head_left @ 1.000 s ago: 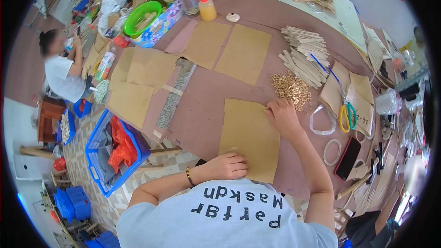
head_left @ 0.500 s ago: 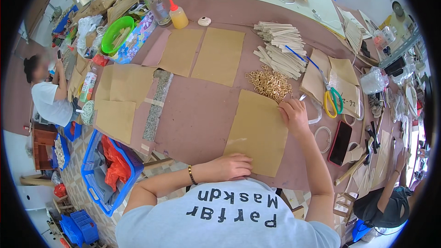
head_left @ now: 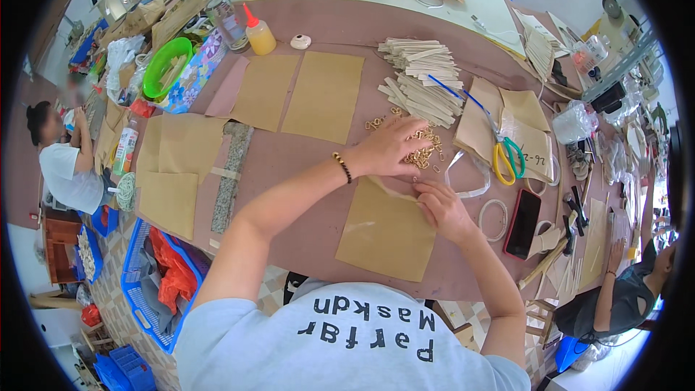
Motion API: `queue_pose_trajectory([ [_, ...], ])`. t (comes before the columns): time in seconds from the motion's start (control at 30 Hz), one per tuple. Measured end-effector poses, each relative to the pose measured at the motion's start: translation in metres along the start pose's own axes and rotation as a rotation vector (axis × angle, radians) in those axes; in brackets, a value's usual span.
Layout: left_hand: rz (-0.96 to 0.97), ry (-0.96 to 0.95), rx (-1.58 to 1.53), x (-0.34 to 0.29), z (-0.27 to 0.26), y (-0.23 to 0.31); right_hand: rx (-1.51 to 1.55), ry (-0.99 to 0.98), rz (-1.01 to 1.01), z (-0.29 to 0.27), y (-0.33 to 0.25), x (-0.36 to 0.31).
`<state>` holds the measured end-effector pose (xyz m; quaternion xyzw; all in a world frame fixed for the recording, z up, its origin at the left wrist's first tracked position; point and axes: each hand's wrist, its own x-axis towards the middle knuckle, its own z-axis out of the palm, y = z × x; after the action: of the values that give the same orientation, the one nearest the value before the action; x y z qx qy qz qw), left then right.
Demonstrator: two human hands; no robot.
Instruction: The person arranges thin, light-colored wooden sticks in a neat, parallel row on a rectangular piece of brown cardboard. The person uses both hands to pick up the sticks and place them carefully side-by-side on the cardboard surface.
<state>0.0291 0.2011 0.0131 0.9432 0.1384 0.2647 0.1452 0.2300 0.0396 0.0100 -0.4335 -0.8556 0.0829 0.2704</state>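
My left hand [head_left: 394, 146], with a beaded bracelet at the wrist, reaches over a pile of small gold metal loops [head_left: 427, 148]. Its fingers are spread across the pile and hide part of it. A tan sheet [head_left: 384, 239], of paper or thin leather, lies just on the near side of the pile. At the sheet's far right corner, my right hand [head_left: 445, 210] has its fingers closed on the edge. That far edge is slightly raised and bent between my hands.
More tan sheets [head_left: 324, 98] lie on the far left of the table, beside a grey speckled strip [head_left: 232, 174]. Pale strips [head_left: 423, 72] are heaped beyond the loops. Scissors [head_left: 507, 156] and a phone [head_left: 523, 223] lie on the right. A blue basket [head_left: 134, 275] stands lower left.
My left hand has gone from the sheet's near edge across to the gold loops. My right hand has come nearer along the sheet, whose far edge is now raised. The view has shifted slightly.
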Motion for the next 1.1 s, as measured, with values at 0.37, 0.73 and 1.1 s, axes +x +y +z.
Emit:
queue_pose_trajectory([
  [0.37,0.474,-0.241,0.034,0.028,0.04,-0.01,0.023,0.071,0.026,0.0,0.003,-0.016],
  [0.73,0.296,-0.055,0.235,0.027,0.039,-0.057,0.042,0.155,0.217,0.008,0.036,0.008],
  [1.1,-0.679,0.364,0.056,-0.112,-0.107,-0.109,-0.229,0.182,0.139,0.016,0.013,0.037],
])
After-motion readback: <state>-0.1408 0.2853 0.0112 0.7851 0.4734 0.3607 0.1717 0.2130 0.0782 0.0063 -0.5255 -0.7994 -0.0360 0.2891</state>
